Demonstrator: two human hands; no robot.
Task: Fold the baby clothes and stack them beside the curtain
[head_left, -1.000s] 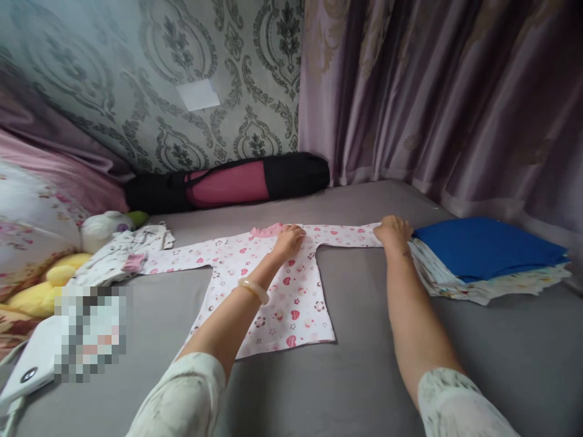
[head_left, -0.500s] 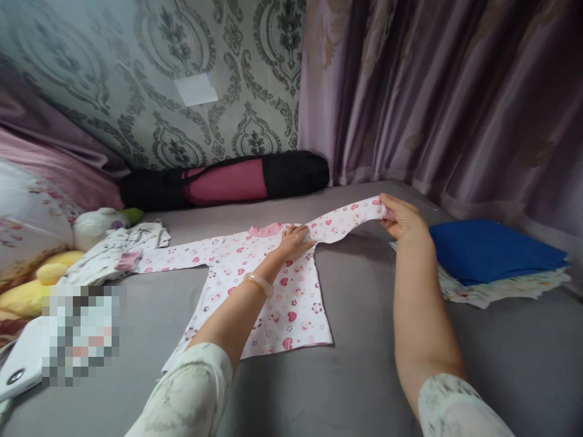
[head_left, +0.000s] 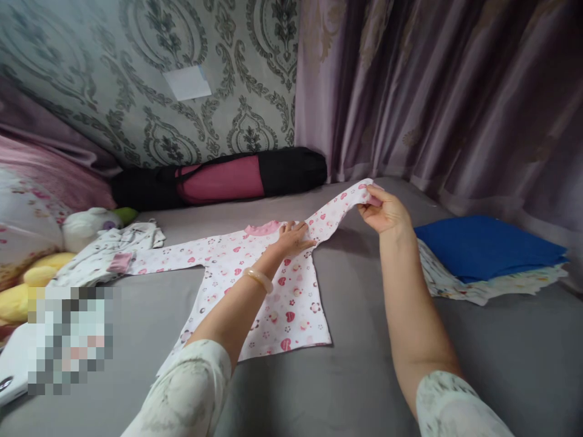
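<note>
A white long-sleeved child's shirt (head_left: 268, 303) with pink hearts and flowers and a pink collar lies spread on the grey bed sheet (head_left: 359, 364). My left hand (head_left: 291, 238), a pale bangle at its wrist, presses on the shirt near the right-hand shoulder, fingers stretched out. Between the thumb and fingers of my right hand (head_left: 385, 207) is the pink cuff of the right-hand sleeve (head_left: 337, 209), lifted off the bed. The other sleeve (head_left: 168, 258) reaches out flat to the left.
At right sits a folded clothes stack with a blue piece (head_left: 492, 249) on top. Crumpled patterned clothing (head_left: 100, 258), plush toys (head_left: 86, 227) and a white object (head_left: 18, 358) beside a blurred patch are at left. A long black-and-pink bag (head_left: 223, 179) lies along the wall.
My right hand has moved left and slightly up with the cuff, so the raised sleeve bends more steeply. My left hand stays on the shoulder. The view has shifted slightly.
</note>
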